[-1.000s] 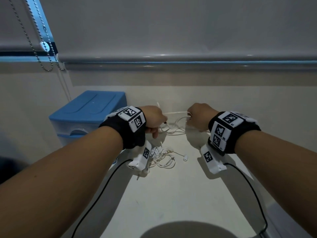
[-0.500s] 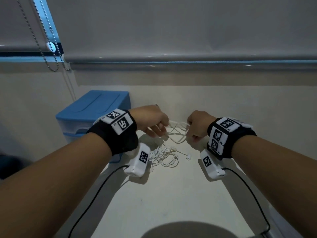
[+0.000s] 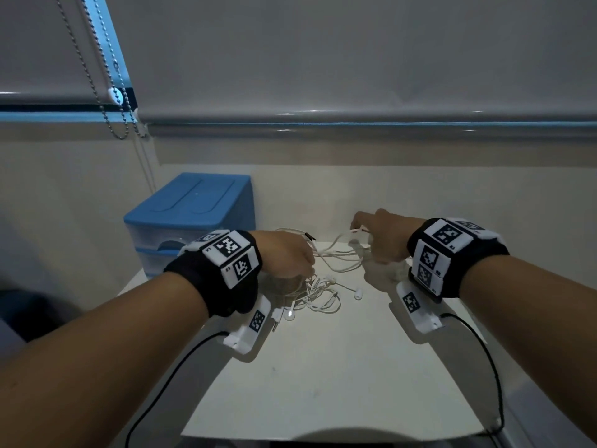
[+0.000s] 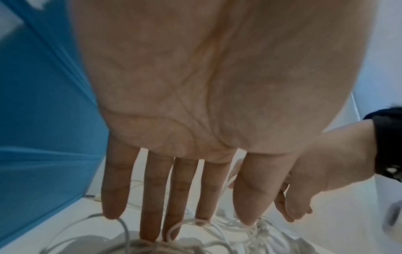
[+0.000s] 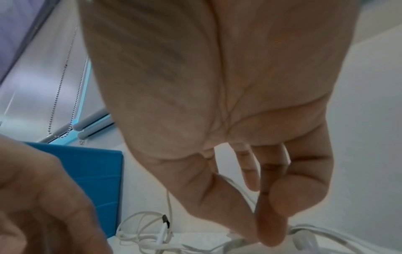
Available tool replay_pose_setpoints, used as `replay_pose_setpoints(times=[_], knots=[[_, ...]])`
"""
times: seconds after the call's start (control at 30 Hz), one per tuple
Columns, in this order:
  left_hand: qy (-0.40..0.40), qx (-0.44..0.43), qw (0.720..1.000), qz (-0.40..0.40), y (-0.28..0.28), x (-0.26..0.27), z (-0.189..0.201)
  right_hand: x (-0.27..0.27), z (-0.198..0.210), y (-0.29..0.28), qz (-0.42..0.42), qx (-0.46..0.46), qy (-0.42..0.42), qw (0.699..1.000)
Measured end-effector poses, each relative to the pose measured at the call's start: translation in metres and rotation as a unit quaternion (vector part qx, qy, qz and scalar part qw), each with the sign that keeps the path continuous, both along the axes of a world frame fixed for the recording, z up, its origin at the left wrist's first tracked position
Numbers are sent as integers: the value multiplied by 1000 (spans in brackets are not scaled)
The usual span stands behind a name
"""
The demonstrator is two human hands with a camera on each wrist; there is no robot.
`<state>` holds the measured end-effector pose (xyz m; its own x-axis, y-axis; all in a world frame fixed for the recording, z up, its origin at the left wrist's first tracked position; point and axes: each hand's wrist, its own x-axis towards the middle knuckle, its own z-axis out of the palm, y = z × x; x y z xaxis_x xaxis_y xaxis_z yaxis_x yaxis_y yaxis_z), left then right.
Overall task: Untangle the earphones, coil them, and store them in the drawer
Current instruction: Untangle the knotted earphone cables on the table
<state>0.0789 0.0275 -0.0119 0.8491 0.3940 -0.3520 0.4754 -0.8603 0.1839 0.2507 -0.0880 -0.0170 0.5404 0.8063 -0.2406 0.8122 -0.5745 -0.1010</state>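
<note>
White tangled earphones lie in a pile on the white tabletop, with an earbud off to the right. My left hand is over the pile's left part. Its straight fingers point down and touch the cables. My right hand is raised at the right and pinches a cable strand between thumb and fingertips. Strands stretch from it back to the pile. A dark-tipped plug sticks out behind the left hand. The blue drawer unit stands at the back left, its drawers pushed in.
A wall runs just behind the table, with a roller blind above and its bead chain hanging at the left. Black wrist-camera cables trail over the table's near edge on both sides. Bare tabletop lies between my forearms.
My hands have moved apart and lower. The right hand drew its strands to the right. The left hand came down onto the pile with its fingers straightened.
</note>
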Motion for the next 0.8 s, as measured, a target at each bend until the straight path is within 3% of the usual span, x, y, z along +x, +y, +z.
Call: replay_pose_setpoints(times=[0.27,0.43,0.5,0.67,0.8], knots=[[-2,7,1000,-14,-7,-7,3,-20,14,-8,11,110,-17,994],[-91,22,995,-25,-7,-18,2,-42,24,-12,60,206,17,977],[-114,30,992,-36,-11,-26,1,-50,21,-16,84,197,53,975],[-8,56,996,-63,-18,-42,-13,-60,-7,-21,130,102,113,980],[-2,45,996,-71,-17,-46,-18,-60,-25,-19,119,61,120,984]])
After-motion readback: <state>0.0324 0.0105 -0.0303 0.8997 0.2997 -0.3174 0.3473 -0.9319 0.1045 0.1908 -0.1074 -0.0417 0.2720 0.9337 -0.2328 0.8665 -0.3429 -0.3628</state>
